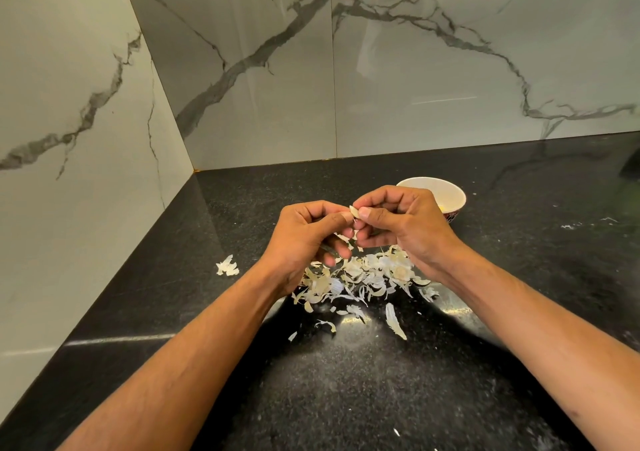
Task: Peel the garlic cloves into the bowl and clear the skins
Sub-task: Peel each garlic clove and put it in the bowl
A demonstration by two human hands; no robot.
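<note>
Both hands meet above the black granite counter (346, 381): the left hand (304, 239) and right hand (401, 222) pinch one garlic clove (354, 212) between curled fingertips. The pile of skins (360, 277) lies directly beneath them, and the white bowl (446, 191) sits just behind the right hand.
</note>
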